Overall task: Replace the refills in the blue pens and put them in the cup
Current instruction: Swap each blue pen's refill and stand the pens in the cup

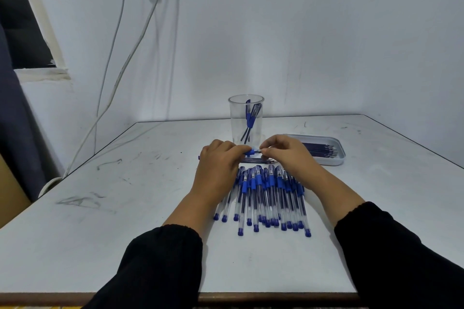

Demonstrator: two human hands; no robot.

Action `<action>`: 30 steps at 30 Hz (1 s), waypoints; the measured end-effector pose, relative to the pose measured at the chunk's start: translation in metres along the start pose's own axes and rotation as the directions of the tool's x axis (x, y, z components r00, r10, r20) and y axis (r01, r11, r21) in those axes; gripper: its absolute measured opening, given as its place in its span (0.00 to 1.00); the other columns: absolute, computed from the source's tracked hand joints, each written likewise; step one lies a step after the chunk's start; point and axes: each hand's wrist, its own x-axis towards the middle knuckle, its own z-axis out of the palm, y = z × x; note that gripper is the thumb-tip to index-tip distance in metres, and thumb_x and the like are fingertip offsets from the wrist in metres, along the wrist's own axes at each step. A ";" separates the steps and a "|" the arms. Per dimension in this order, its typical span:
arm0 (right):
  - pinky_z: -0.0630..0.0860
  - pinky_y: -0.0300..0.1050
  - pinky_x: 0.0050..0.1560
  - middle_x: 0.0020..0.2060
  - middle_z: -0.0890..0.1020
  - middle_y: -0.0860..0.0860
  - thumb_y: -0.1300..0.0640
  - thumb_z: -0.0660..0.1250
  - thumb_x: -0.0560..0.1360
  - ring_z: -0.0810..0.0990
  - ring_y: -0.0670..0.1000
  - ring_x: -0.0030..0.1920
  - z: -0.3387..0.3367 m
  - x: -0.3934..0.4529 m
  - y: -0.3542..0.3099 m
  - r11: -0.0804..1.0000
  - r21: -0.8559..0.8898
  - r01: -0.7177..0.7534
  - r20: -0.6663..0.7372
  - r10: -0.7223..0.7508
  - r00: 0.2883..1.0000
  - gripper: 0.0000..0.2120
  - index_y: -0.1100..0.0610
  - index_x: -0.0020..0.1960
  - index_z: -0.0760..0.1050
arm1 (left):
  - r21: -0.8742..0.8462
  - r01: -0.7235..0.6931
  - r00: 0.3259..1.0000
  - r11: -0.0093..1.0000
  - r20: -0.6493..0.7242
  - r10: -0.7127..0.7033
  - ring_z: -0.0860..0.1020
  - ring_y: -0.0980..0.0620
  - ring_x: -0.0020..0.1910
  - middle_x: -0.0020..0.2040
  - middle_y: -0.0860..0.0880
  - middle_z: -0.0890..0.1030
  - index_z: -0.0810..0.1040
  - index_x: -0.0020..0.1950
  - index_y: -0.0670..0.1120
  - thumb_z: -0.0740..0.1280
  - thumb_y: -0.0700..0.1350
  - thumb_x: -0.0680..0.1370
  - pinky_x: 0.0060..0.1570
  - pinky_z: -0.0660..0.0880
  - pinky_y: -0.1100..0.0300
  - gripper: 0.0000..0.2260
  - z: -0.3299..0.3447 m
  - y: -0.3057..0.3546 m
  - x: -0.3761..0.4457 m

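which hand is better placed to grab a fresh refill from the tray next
Probably the right hand. The white tray of refills lies just beside it on the right, while the left hand is farther away and holds the pen by its blue grip end.

White wall [301, 45], scuffed table [105, 208]

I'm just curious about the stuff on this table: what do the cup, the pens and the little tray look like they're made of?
The cup looks like clear, glossy plastic: the pens inside show through its wall. The pens seem to have transparent plastic barrels, refills visible within, with opaque blue grips and end caps, perhaps rubbery. The tray is pale, smooth and opaque; plastic or painted metal, I cannot tell.
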 end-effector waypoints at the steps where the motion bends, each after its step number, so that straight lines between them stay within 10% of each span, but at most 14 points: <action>1: 0.74 0.38 0.46 0.41 0.84 0.48 0.55 0.67 0.77 0.82 0.43 0.43 0.000 0.000 0.001 1.000 -0.020 0.011 -0.003 -0.011 1.000 0.04 0.55 0.49 0.79 | -0.002 -0.002 1.000 1.000 -0.004 0.002 0.73 0.48 0.53 0.51 0.50 0.81 0.79 0.60 0.50 0.64 0.44 0.79 0.50 0.61 0.57 0.11 0.000 0.000 0.000; 8: 0.69 0.39 0.42 0.38 0.82 0.46 0.43 0.59 0.80 0.79 0.43 0.42 0.001 0.000 0.000 0.989 -0.147 -0.006 -0.017 0.003 1.000 0.20 0.53 0.39 0.81 | -0.005 -0.036 0.999 0.999 -0.029 0.036 0.74 0.48 0.50 0.47 0.50 0.82 0.80 0.58 0.49 0.66 0.42 0.77 0.49 0.63 0.56 0.11 0.003 -0.003 0.000; 14: 0.76 0.44 0.49 0.44 0.82 0.49 0.52 0.67 0.77 0.80 0.48 0.48 0.000 0.000 0.002 0.996 -0.081 0.023 0.031 -0.020 0.999 0.04 0.51 0.50 0.78 | -0.002 -0.026 0.999 1.000 -0.020 0.026 0.74 0.48 0.51 0.49 0.50 0.81 0.80 0.59 0.50 0.65 0.44 0.78 0.49 0.62 0.57 0.11 0.002 -0.004 0.000; 24: 0.70 0.40 0.41 0.37 0.81 0.44 0.44 0.59 0.80 0.79 0.47 0.43 0.002 -0.001 -0.001 0.987 -0.160 -0.011 0.006 0.012 1.000 0.19 0.53 0.37 0.79 | 0.008 -0.061 0.998 0.998 -0.032 0.061 0.75 0.47 0.48 0.47 0.49 0.82 0.81 0.58 0.49 0.65 0.44 0.77 0.47 0.63 0.56 0.11 0.004 -0.004 0.000; 30: 0.70 0.40 0.46 0.44 0.80 0.45 0.46 0.63 0.79 0.78 0.45 0.48 -0.001 -0.001 0.001 0.993 -0.119 0.018 0.047 -0.013 0.999 0.10 0.51 0.49 0.78 | 0.001 -0.041 0.998 0.999 -0.040 0.041 0.75 0.47 0.48 0.47 0.49 0.82 0.80 0.58 0.49 0.66 0.42 0.77 0.47 0.63 0.56 0.11 0.003 -0.004 0.000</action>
